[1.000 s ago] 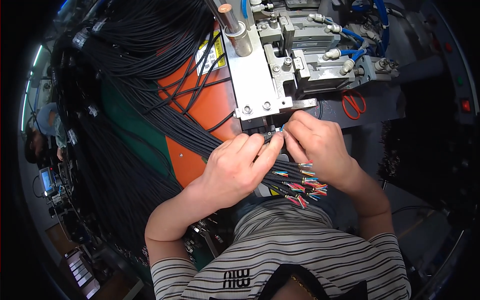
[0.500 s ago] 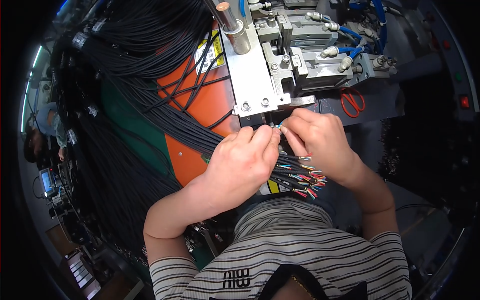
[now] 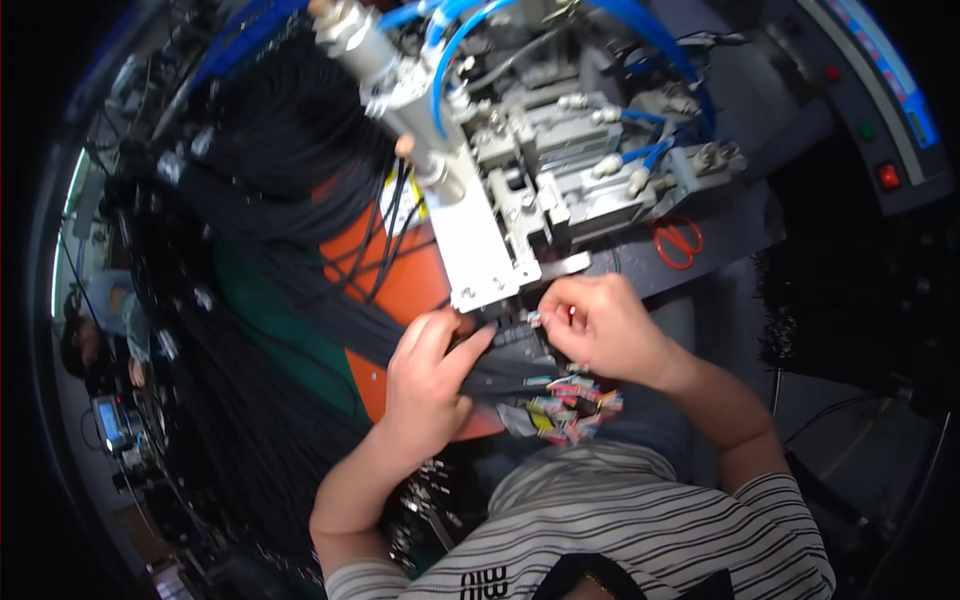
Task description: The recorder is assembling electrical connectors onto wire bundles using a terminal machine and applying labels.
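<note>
My right hand [image 3: 610, 335] pinches the thin coloured wires [image 3: 533, 318] at a cable's end, just below the front of the machine's white metal plate [image 3: 470, 245]. To its left, my left hand [image 3: 425, 390] has its thumb and forefinger apart beside the black fixture under the plate, and nothing shows between them. A bundle of black cables [image 3: 365, 325] runs in from the upper left and passes behind my left hand. Its stripped ends, with red, blue and white wires [image 3: 580, 405], fan out below my right hand. Motion blurs the finer details.
Pneumatic cylinders [image 3: 590, 205] with blue hoses [image 3: 655, 30] stand beyond my hands. Orange-red scissor-like handles [image 3: 679, 243] lie right of them. A control panel with a lit red switch [image 3: 889, 177] is at far right. More black cables [image 3: 230, 400] hang at left, near another person [image 3: 115, 315].
My view has shifted, showing more of the machine's top. My left hand has drawn away leftward from the wire ends and its fingers have parted. My right hand still pinches the wires.
</note>
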### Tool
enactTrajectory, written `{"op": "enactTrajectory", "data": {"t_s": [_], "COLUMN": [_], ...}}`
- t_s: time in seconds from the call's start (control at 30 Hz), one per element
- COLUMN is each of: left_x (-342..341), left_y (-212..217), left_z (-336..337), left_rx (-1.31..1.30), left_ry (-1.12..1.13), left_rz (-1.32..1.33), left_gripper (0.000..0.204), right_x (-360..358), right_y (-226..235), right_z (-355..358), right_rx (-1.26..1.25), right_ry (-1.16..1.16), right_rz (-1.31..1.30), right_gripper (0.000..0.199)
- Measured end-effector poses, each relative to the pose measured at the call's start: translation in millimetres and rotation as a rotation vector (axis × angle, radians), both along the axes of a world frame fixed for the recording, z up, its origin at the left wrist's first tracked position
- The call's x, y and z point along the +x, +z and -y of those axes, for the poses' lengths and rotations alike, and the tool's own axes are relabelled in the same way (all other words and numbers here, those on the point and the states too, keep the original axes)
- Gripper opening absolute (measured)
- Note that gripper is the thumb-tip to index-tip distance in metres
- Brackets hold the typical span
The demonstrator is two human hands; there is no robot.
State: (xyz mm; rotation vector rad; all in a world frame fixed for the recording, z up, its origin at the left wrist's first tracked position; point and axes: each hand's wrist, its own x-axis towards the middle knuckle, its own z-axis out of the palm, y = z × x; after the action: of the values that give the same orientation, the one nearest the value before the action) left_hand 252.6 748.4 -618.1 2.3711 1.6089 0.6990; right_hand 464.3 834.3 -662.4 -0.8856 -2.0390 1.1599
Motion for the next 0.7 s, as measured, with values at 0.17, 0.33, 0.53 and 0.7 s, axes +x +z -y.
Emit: {"op": "enactTrajectory", "data": {"t_s": [0.17, 0.33, 0.53, 0.7], "left_x": [82, 131, 135, 105], "left_y": [96, 174, 227, 179], "left_z": [-30, -43, -22, -8], "left_rx": [0.105, 0.072, 0.006, 0.007], "left_ry": [0.008, -0.013, -0.108, -0.108], "left_rz": [-0.045, -0.012, 0.093, 0.118], "left_gripper": [0.043, 0.035, 0.031, 0.05], "right_x": [86, 139, 139, 99], "right_y": [98, 198, 231, 188], "right_z": [-36, -38, -15, 0], "right_rx": [0.132, -0.335, -0.596, -0.442], "right_ry": [-0.062, 0.166, 0.293, 0.224], "right_rz": [0.057, -0.313, -0.591, -0.376], "right_gripper": [0.007, 0.023, 0.021, 0.015]}}
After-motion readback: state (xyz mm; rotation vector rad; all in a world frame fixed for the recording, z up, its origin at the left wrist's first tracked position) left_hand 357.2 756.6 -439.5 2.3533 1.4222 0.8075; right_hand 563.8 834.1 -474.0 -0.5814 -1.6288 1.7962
